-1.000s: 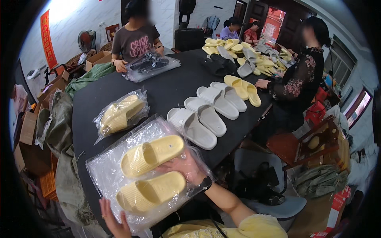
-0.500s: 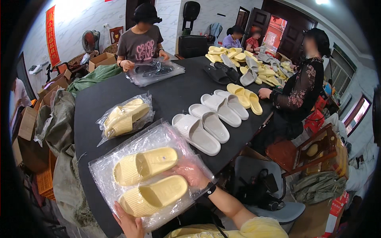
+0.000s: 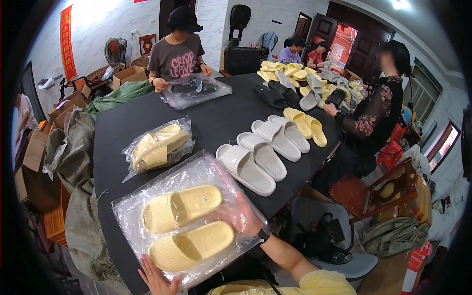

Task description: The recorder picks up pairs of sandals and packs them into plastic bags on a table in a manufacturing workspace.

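Observation:
Two pale yellow slide slippers (image 3: 184,209) lie side by side, toes left, inside a clear plastic bag (image 3: 129,205) at the table's near edge. My right hand (image 3: 243,216) shows through the plastic at the bag's right end, beside the slippers' heels; its fingers look stretched out but are partly hidden by a slipper. My left hand (image 3: 156,276) rests with spread fingers against the bag's lower left edge, below the nearer slipper's toe. Just beyond the bag lies another bagged yellow pair (image 3: 160,147). To its right, grey slippers (image 3: 248,169) stand in a row.
A loose yellow pair (image 3: 305,127) ends the row. Black slippers (image 3: 276,94) lie near a heap of yellow and grey ones (image 3: 314,78). Across the black table (image 3: 216,113), a person (image 3: 177,59) handles a bagged dark pair. Another person (image 3: 378,108) stands at right, near a grey chair (image 3: 339,260).
The view has shifted slightly. My hands and the bag keep nearly the same pose. The person at right now holds a dark slipper over the table.

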Demonstrator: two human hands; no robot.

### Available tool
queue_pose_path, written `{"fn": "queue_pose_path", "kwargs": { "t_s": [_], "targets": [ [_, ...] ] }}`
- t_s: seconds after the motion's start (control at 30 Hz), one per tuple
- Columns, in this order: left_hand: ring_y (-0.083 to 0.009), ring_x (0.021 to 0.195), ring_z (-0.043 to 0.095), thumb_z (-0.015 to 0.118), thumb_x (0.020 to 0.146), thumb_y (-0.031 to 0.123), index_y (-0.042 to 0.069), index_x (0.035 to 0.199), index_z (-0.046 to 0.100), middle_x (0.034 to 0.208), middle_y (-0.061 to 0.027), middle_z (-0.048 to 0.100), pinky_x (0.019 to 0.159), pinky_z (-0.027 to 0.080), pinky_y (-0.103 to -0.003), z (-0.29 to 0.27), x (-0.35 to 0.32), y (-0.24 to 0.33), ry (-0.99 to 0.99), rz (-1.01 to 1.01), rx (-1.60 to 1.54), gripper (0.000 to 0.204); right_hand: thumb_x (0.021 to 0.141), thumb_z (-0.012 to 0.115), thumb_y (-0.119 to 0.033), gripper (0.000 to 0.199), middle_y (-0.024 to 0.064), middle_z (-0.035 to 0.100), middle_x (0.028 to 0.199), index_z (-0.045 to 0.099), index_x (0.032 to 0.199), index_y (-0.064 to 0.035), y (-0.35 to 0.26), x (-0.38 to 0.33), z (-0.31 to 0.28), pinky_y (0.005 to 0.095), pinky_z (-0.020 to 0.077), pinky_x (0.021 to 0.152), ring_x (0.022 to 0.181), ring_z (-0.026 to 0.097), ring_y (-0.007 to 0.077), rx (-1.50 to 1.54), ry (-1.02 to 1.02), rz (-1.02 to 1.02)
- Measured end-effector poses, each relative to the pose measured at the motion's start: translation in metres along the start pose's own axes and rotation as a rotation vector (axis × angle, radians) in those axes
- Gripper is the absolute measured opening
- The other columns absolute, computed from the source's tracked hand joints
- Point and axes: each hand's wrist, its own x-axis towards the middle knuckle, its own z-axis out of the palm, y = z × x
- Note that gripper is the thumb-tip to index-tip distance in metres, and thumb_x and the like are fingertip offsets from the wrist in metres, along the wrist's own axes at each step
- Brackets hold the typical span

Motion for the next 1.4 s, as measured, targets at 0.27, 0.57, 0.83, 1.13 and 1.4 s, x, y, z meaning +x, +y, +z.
{"fn": "queue_pose_path", "kwargs": {
  "t_s": [0.27,0.57,0.83,1.13,1.4],
  "targets": [
    [-0.0322,0.138,0.015,0.053,0.079,0.057,0.002,0.143,0.017,0.147,-0.019,0.021,0.107,0.012,-0.054,-0.006,0.005,0.017,-0.024,-0.095,0.044,0.092,0.094,0.048,-0.031,0.056,0.0147,0.047,0.128,0.032,0.134,0.0044,-0.016,-0.022,-0.017,0.0328,0.0375,0.1,0.117,0.046,0.0208,-1.381,0.109,-0.15],
    [-0.0334,0.138,0.013,0.049,0.082,0.056,0.0,0.143,0.016,0.147,-0.0193,0.02,0.108,0.011,-0.054,0.001,0.001,0.006,-0.001,-0.042,0.056,0.089,0.096,0.044,-0.027,0.041,0.0086,0.058,0.11,0.044,0.125,0.003,-0.053,-0.003,0.035,0.0241,0.0487,0.08,0.094,0.057,0.0123,-1.019,0.417,-0.139],
    [-0.0384,0.093,0.053,0.058,0.086,0.019,-0.003,0.116,0.054,0.104,-0.0249,0.055,0.083,0.041,-0.044,-0.016,-0.023,0.012,0.465,-0.171,-0.079,0.037,0.098,0.04,-0.024,0.035,0.0105,0.062,0.106,0.051,0.119,0.0023,-0.058,-0.077,0.021,0.0249,0.0491,0.076,0.09,0.06,0.0121,-1.14,0.656,-0.252],
    [-0.0329,0.075,0.059,0.056,0.088,0.029,0.001,0.104,0.057,0.083,-0.0178,0.062,0.069,0.047,-0.04,-0.036,-0.025,0.024,0.251,-0.488,-0.204,0.032,0.096,0.045,-0.032,0.043,0.0121,0.063,0.102,0.05,0.123,0.0007,-0.023,-0.116,0.039,0.022,0.0501,0.055,0.065,0.061,0.0125,-1.111,0.502,0.315],
    [-0.0377,0.083,0.058,0.056,0.086,0.032,0.003,0.099,0.055,0.088,-0.0228,0.061,0.074,0.045,-0.044,-0.027,-0.02,0.015,-0.083,-0.667,-0.037,0.032,0.088,0.058,-0.012,0.038,0.0074,0.066,0.082,0.049,0.123,0.0001,-0.022,-0.073,0.049,0.0225,0.0478,0.06,0.063,0.055,0.007,-1.304,0.462,0.069]
  ]
}}
